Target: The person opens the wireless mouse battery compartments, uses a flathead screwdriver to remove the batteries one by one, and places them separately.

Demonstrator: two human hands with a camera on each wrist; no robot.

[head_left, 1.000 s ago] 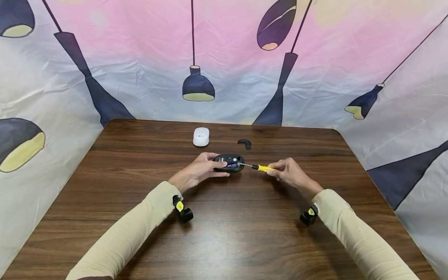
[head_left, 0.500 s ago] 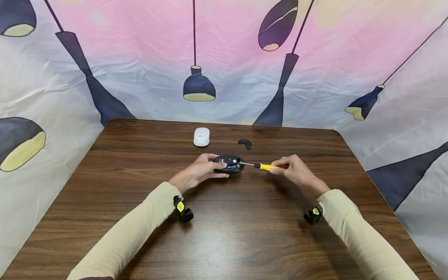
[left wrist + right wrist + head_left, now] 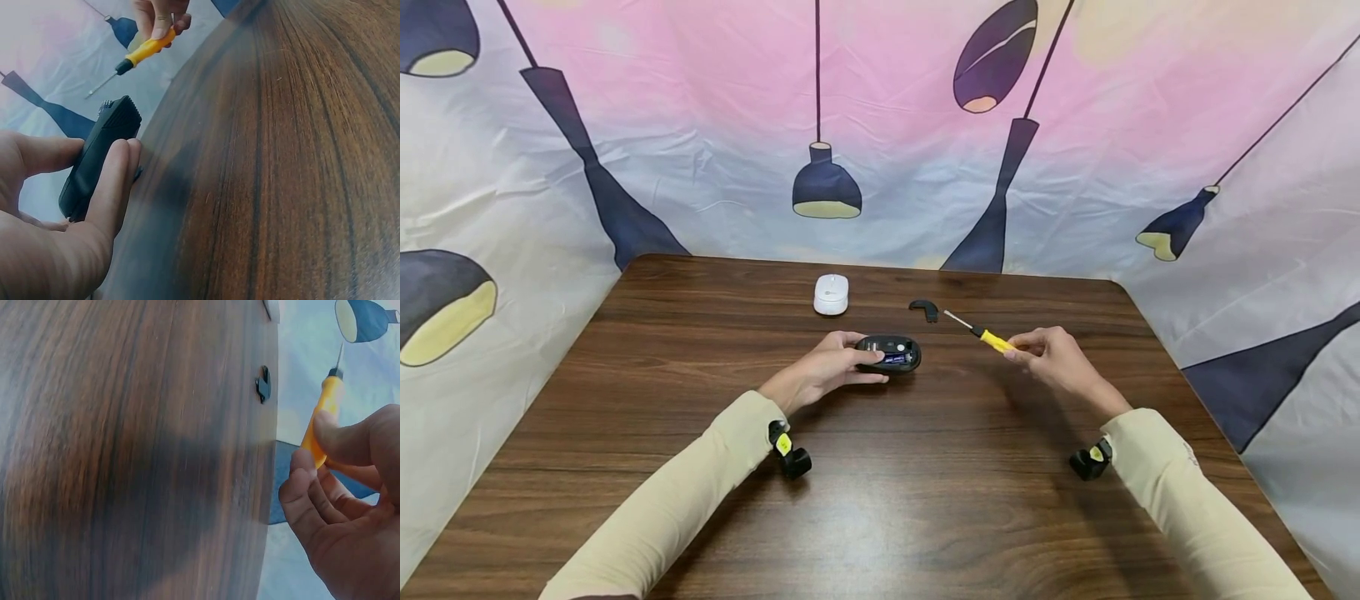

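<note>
My left hand holds a black computer mouse, underside up, thumb on its near left part and fingers behind and below. In its uncovered battery bay lies a blue battery. The left wrist view shows the mouse edge-on between thumb and fingers, raised over the table. To the right, my right hand pinches the yellow handle of a screwdriver. Its metal shaft points up and left, the tip apart from the mouse. In the right wrist view the thumb and fingertips press the screwdriver handle.
A white computer mouse sits at the back of the brown wooden table. Right of it lies a curved black cover piece, close to the screwdriver tip. A printed cloth hangs behind the table.
The screwdriver tip has come out of the battery bay. My right hand has drawn back to the right and tilted the screwdriver upward. The left hand and black mouse stay nearly still.
</note>
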